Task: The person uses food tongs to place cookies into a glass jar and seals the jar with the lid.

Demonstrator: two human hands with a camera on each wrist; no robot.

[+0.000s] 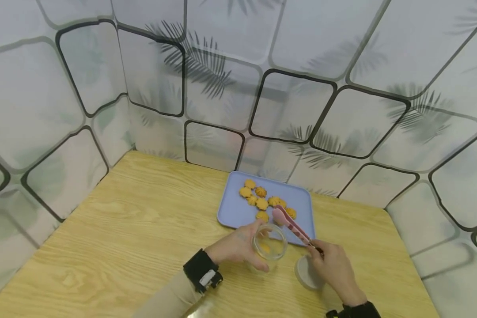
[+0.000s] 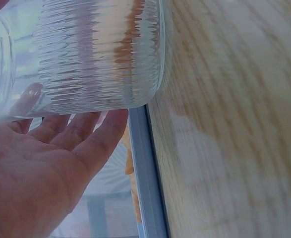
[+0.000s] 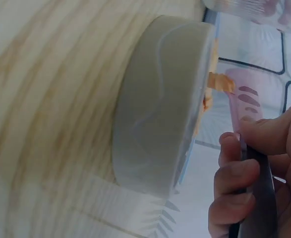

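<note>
My left hand (image 1: 242,246) grips a clear glass jar (image 1: 279,252), its thumb and fingers around the side. The left wrist view shows the jar's ribbed wall (image 2: 90,54), with a brownish cookie shape seen through it. In my right hand (image 1: 335,267) is a pair of pink-tipped tongs (image 1: 296,229) with dark handles. Their tips meet a cookie (image 3: 220,82) in the right wrist view; whether it is lifted off the tray, I cannot tell. Several flower-shaped cookies (image 1: 262,203) lie on the blue tray (image 1: 232,207).
A round whitish lid-like piece (image 1: 308,273) sits on the wooden table (image 1: 143,229), just below my right hand. Behind the tray rises a patterned curtain-like wall (image 1: 222,88), which also runs along both sides.
</note>
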